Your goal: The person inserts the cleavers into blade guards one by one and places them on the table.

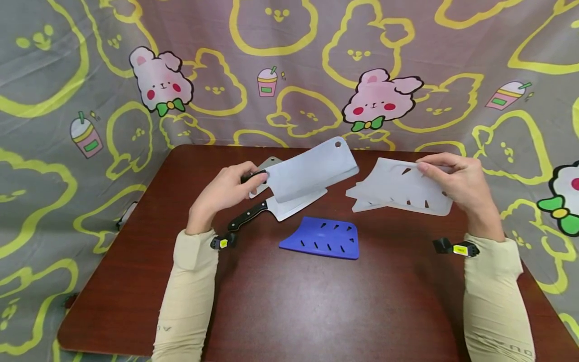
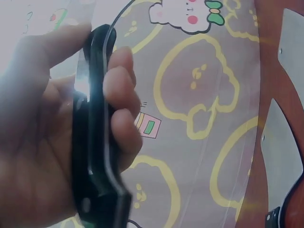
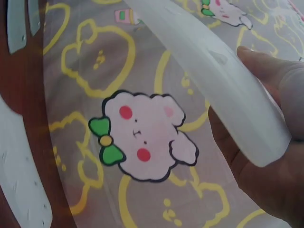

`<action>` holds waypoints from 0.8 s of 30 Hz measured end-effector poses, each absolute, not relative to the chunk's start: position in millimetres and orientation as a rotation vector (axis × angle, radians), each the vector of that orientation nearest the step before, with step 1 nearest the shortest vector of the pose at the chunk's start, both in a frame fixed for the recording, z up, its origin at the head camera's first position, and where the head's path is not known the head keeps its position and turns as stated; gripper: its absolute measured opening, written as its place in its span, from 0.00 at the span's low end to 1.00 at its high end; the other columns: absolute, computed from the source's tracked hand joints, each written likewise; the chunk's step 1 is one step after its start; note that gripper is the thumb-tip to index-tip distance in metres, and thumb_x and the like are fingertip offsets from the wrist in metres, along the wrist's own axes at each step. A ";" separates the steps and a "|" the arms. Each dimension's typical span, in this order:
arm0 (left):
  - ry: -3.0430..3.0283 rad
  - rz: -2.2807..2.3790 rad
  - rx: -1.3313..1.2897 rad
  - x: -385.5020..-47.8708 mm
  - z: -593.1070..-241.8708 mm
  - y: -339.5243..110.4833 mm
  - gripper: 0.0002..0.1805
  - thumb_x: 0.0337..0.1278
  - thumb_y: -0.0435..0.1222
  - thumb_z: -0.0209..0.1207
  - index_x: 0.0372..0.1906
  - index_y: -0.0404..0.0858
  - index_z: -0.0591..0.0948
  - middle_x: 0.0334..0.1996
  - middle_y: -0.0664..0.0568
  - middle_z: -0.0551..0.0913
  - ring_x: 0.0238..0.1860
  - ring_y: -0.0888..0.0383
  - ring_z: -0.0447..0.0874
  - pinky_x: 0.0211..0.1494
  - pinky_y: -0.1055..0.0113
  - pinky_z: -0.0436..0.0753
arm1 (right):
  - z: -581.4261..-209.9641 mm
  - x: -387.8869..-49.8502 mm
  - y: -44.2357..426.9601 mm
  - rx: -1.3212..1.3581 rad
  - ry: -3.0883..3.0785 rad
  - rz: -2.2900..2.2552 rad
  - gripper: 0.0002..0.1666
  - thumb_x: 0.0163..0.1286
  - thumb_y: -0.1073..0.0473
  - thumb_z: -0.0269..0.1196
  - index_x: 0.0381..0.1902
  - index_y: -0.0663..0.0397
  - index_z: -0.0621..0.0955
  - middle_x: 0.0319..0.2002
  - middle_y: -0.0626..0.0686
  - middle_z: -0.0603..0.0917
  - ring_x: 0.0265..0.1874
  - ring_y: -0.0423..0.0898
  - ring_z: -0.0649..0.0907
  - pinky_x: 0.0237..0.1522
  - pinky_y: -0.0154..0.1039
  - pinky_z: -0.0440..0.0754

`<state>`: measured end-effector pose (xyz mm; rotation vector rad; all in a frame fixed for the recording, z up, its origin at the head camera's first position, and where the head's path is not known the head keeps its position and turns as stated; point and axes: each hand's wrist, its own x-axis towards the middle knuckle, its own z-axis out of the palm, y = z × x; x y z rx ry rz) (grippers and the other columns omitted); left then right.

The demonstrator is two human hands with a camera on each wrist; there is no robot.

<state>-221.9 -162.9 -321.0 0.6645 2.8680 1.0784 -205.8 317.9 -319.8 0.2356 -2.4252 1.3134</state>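
My left hand (image 1: 226, 186) grips the black handle (image 2: 97, 137) of a cleaver, its fingers curled round it. The broad cleaver blade (image 1: 312, 168) is raised above the table and points right. On the right, my right hand (image 1: 463, 183) pinches a white slotted blade guard (image 1: 391, 178) between thumb and fingers, held up off the table. A second white guard (image 3: 21, 166) lies below it, partly hidden in the head view. A kitchen knife (image 1: 286, 210) with a riveted black handle lies under the cleaver. Behind my left hand shows another blade (image 1: 270, 162), its handle hidden.
A blue slotted blade guard (image 1: 312, 234) lies on the brown table (image 1: 344, 301), in front of the knives and between the forearms. A patterned curtain (image 1: 298, 60) hangs behind and at the sides of the table.
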 end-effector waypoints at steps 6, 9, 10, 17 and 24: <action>2.924 1.221 0.525 -222.5 -321.7 -158.9 0.22 0.65 0.61 0.52 0.37 0.47 0.80 0.22 0.52 0.80 0.23 0.54 0.80 0.34 0.61 0.77 | -316.5 -202.6 308.3 0.331 -2.339 1.396 0.11 0.60 0.67 0.70 0.41 0.67 0.86 0.27 0.34 0.86 0.22 0.33 0.85 0.24 0.26 0.81; 2.929 1.273 0.490 -221.6 -323.0 -157.9 0.23 0.63 0.63 0.53 0.36 0.49 0.80 0.21 0.51 0.80 0.23 0.52 0.80 0.36 0.61 0.77 | -314.4 -201.1 303.7 0.385 -2.294 1.439 0.10 0.60 0.70 0.69 0.40 0.70 0.85 0.27 0.36 0.87 0.22 0.34 0.85 0.23 0.27 0.81; 2.931 1.286 0.486 -221.0 -323.3 -157.7 0.22 0.63 0.63 0.53 0.36 0.49 0.80 0.21 0.51 0.80 0.23 0.52 0.79 0.36 0.61 0.77 | -313.9 -200.9 302.5 0.399 -2.283 1.451 0.10 0.59 0.71 0.69 0.40 0.70 0.85 0.27 0.37 0.87 0.22 0.34 0.85 0.23 0.27 0.81; 2.931 1.332 0.515 -218.9 -324.1 -158.7 0.20 0.63 0.61 0.54 0.33 0.49 0.80 0.20 0.52 0.79 0.22 0.52 0.78 0.36 0.60 0.77 | -314.0 -200.1 298.2 0.466 -2.242 1.494 0.09 0.58 0.73 0.68 0.38 0.71 0.85 0.27 0.38 0.87 0.22 0.34 0.84 0.21 0.26 0.80; 2.940 1.291 0.528 -216.6 -326.7 -159.5 0.21 0.64 0.60 0.54 0.35 0.48 0.81 0.21 0.52 0.80 0.24 0.54 0.77 0.36 0.61 0.75 | -315.1 -199.3 293.9 0.502 -2.201 1.556 0.08 0.58 0.74 0.68 0.37 0.71 0.85 0.27 0.41 0.88 0.22 0.35 0.84 0.21 0.26 0.79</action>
